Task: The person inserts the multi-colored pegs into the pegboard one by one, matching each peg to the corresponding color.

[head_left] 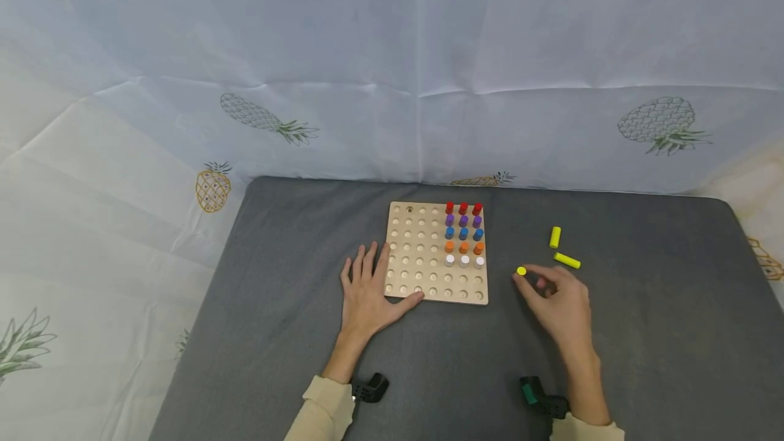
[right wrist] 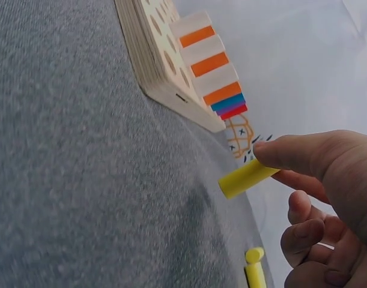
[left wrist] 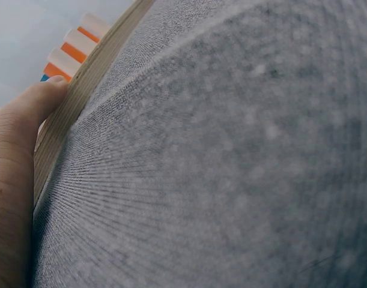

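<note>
A wooden pegboard [head_left: 419, 250] with rows of round holes lies on the grey cloth. Its right side carries standing pegs in rows of three: red [head_left: 463, 209], purple [head_left: 463, 221], blue [head_left: 463, 233], orange [head_left: 463, 248] and white [head_left: 465, 261]. My left hand [head_left: 366, 295] rests at the board's left edge, fingers spread, the thumb on the near edge. Right of the board, my right hand [head_left: 560, 301] pinches a yellow peg [right wrist: 248, 179] between thumb and index finger, raised over the cloth; the other fingers are curled.
Two more yellow pegs, one upper [head_left: 554, 237] and one lower [head_left: 567, 260], lie on the cloth beyond my right hand. The grey table [head_left: 661, 305] ends at a white pineapple-print curtain [head_left: 392, 135] behind. A black wrist device [head_left: 370, 388] sits by the left wrist.
</note>
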Motion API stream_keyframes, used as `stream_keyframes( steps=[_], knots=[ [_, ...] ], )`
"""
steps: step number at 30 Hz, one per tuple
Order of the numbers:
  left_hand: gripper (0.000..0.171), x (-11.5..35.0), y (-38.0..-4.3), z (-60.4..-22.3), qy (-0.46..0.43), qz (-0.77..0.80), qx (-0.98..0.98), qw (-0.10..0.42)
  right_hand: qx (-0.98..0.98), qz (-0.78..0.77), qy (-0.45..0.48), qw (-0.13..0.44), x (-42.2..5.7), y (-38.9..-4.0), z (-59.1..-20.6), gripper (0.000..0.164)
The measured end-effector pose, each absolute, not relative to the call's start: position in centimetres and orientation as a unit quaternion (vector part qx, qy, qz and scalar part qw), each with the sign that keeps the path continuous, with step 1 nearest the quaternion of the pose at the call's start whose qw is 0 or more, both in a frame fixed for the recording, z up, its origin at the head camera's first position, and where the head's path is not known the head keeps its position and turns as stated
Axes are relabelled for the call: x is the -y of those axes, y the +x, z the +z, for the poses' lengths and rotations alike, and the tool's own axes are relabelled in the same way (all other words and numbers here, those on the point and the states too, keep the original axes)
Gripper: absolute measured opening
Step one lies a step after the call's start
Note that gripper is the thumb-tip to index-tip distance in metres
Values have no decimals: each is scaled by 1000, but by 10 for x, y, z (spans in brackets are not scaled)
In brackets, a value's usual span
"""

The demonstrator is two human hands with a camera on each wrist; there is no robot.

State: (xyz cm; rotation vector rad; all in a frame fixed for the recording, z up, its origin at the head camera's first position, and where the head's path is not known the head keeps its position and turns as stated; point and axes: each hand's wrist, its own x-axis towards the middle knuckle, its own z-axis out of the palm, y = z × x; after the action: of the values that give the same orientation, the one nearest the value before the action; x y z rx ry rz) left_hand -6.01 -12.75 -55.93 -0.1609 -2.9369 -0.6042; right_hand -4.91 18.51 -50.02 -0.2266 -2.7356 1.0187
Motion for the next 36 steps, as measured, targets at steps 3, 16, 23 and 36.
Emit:
stream_keyframes(
  steps=[3,16,23,36],
  knots=[
    [115,128,-60,-559,-54,-204,975,68,930,347,-72,104,-182,-50,-499,23],
    [114,127,-61,-559,-50,-197,977,58,926,363,-29,97,-165,-53,-495,21],
    [114,127,-60,-559,-50,-195,978,59,922,377,-5,93,-157,-55,-496,20],
    [115,128,-60,-561,-50,-190,978,64,913,405,19,49,-140,-59,-498,21]
  ],
)
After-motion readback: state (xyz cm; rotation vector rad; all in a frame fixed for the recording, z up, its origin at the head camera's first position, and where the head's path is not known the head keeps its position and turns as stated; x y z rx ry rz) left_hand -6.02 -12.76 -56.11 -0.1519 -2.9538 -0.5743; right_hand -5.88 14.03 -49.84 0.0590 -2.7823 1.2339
